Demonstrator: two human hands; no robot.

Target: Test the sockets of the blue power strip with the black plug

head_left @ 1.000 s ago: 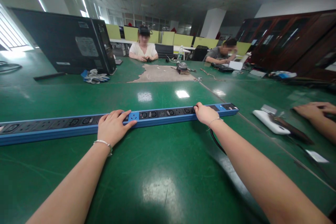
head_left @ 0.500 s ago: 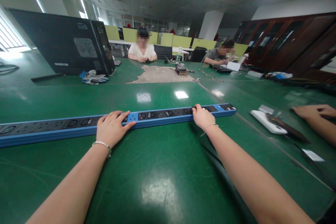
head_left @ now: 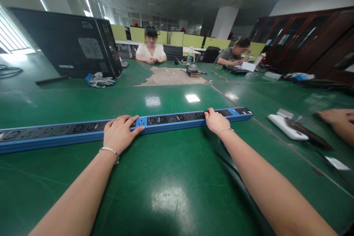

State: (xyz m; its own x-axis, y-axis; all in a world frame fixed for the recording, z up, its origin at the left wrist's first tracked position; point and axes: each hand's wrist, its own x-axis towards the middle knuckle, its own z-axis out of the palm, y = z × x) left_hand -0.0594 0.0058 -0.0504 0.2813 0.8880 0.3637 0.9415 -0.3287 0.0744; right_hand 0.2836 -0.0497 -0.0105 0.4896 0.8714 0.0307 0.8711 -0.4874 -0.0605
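Note:
A long blue power strip with a black face and several sockets lies across the green table. My left hand grips it near a blue socket, thumb on the near edge and fingers over the top. Further right, my right hand is closed around a black plug, held against the sockets near the strip's right end. Most of the plug is hidden by my fingers, so how deep it sits I cannot tell. Its black cable hangs below my wrist and runs along under the forearm.
A black computer case stands back left, with gloves before it. Two people sit across the table. At right, another person's hand is near a white device. A round metal part sits on the bare patch.
The view has shifted slightly, so the scene sits a little further right. Both hands keep their places on the power strip and the plug.

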